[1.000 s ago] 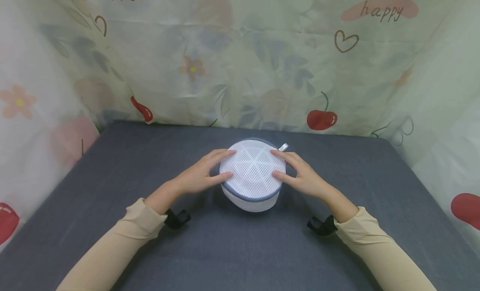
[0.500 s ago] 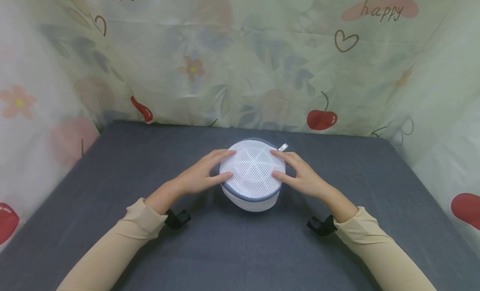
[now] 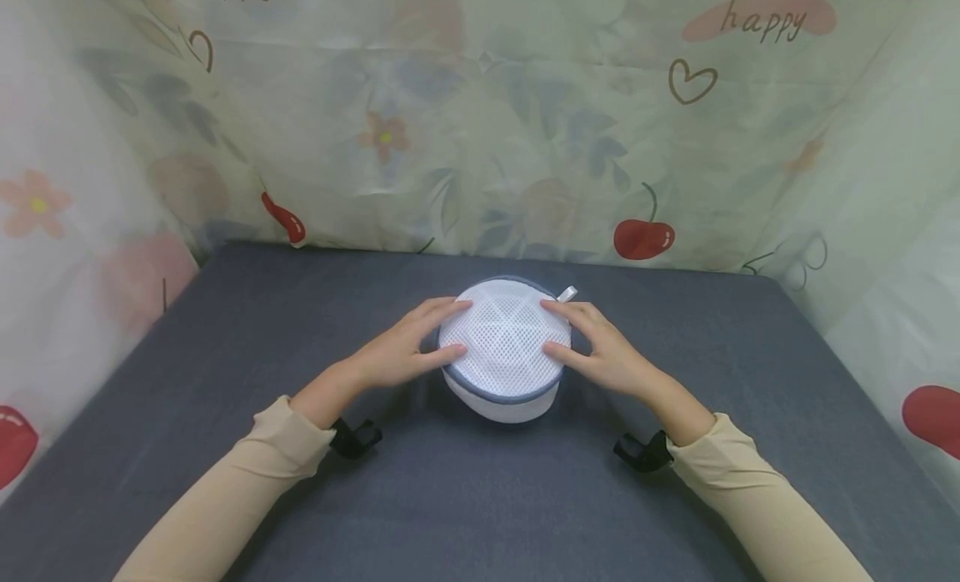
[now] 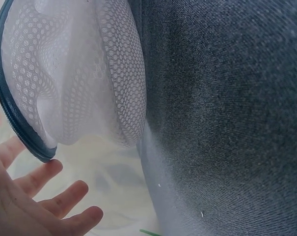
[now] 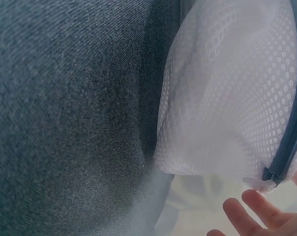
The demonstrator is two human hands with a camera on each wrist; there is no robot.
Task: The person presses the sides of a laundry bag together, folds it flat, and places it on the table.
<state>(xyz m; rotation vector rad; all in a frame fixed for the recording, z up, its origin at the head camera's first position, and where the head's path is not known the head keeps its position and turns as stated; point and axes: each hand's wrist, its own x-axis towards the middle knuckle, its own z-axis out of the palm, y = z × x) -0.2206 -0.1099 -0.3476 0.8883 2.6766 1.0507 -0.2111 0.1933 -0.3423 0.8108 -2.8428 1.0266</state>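
A white mesh laundry bag (image 3: pixel 504 348), round and drum-shaped, stands on the dark table. A blue-grey zipper (image 4: pixel 21 125) runs round its upper rim, and a small white tag (image 3: pixel 567 294) sticks out at the back right. My left hand (image 3: pixel 401 348) touches the bag's left side, thumb and forefinger tips resting on the mesh top. On the opposite side my right hand (image 3: pixel 607 348) rests its thumb and forefinger on the top likewise. Both wrist views show the other fingers (image 4: pixel 65 199) spread, fairly straight, beside the rim. The bag's mesh sides look soft and creased.
The dark grey cloth-covered table (image 3: pixel 480 499) spreads all around the bag. Behind it hangs a printed curtain (image 3: pixel 487 148), with similar sheets at both sides. Black straps (image 3: pixel 356 439) sit at both wrists, by the rolled beige sleeves (image 3: pixel 288 449).
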